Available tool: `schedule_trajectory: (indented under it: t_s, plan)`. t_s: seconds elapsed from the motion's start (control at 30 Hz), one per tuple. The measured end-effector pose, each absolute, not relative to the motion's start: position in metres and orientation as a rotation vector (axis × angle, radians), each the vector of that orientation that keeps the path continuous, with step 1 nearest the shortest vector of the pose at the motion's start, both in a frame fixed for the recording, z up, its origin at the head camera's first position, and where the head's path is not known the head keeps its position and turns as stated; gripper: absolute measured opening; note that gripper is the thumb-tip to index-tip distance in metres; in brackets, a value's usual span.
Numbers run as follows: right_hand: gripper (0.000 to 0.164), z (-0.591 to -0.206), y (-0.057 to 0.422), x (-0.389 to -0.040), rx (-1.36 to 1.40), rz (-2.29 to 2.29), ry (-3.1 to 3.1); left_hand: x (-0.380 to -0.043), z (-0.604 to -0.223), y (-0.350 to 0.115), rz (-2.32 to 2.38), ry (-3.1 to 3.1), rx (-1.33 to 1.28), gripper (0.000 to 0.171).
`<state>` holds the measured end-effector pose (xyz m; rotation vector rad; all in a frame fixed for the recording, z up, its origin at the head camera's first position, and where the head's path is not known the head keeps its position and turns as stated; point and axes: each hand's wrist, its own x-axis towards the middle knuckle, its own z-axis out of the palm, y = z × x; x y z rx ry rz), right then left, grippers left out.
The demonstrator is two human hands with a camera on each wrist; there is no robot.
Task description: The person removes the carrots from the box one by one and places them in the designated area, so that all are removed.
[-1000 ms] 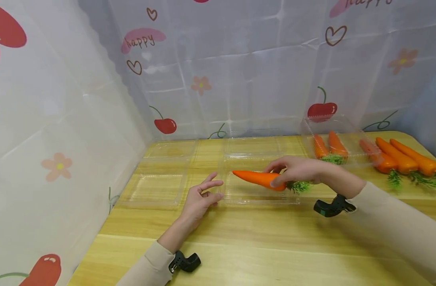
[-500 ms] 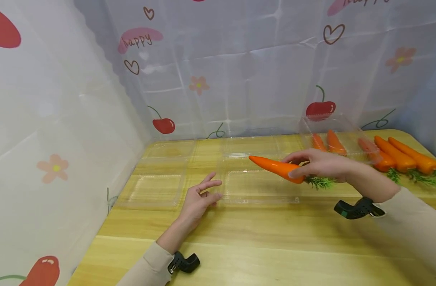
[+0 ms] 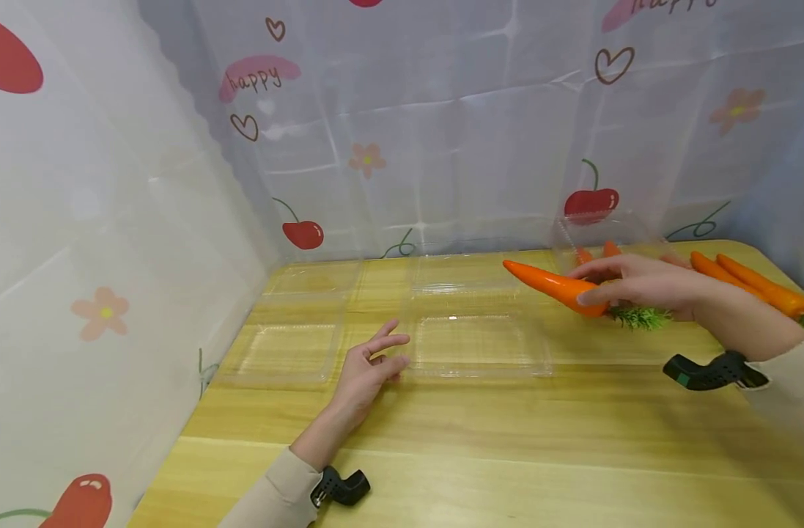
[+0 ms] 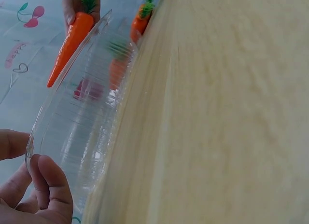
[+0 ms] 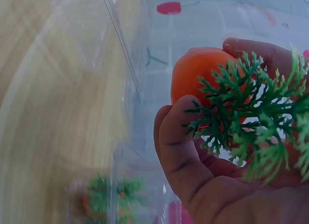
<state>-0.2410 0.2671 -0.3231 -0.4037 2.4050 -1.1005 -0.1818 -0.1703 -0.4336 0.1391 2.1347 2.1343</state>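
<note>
An orange carrot [image 3: 550,282] with a green leafy top is in my right hand [image 3: 652,282], raised above the table between the middle and right boxes. Thumb and fingers grip its thick end, and its tip points left. In the right wrist view the greens [image 5: 270,120] spread over the palm. My left hand [image 3: 369,374] is at the left side of the middle clear plastic box [image 3: 470,339], which lies with its lid folded back. The left wrist view shows thumb and finger pinching that box's rim [image 4: 30,142].
To the left lies another clear box [image 3: 286,345] with its lid folded back. At the back right a third clear box [image 3: 613,224] holds carrots, partly hidden behind my right hand. Loose carrots [image 3: 764,282] lie at the table's right end. A printed curtain [image 3: 454,147] hangs behind the table.
My right hand has carried the carrot from over the middle box to the right and back, now overlapping the right box in view. The left hand has stayed at the middle box.
</note>
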Motion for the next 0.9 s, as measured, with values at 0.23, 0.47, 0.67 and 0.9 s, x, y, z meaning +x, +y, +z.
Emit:
schedule_trajectory:
  t_s: [0.23, 0.47, 0.67, 0.9]
  plan:
    - [0.057, -0.313, 0.300, -0.242, -0.392, -1.062, 2.507, -0.182, -0.432, -0.169, 2.152, 2.120, 0.129, 0.040]
    - [0.068, -0.304, 0.331, -0.246, -0.282, -0.942, 2.619, -0.181, -0.431, -0.170, 2.169, 2.100, 0.113, 0.040]
    - [0.073, -0.310, 0.371, -0.252, -0.197, -0.891, 2.680, -0.181, -0.433, -0.171, 2.177, 2.088, 0.108, 0.040]
    - [0.088, -0.325, 0.425, -0.263, -0.075, -0.923, 2.624, -0.181, -0.432, -0.171, 2.178, 2.080, 0.120, 0.041]
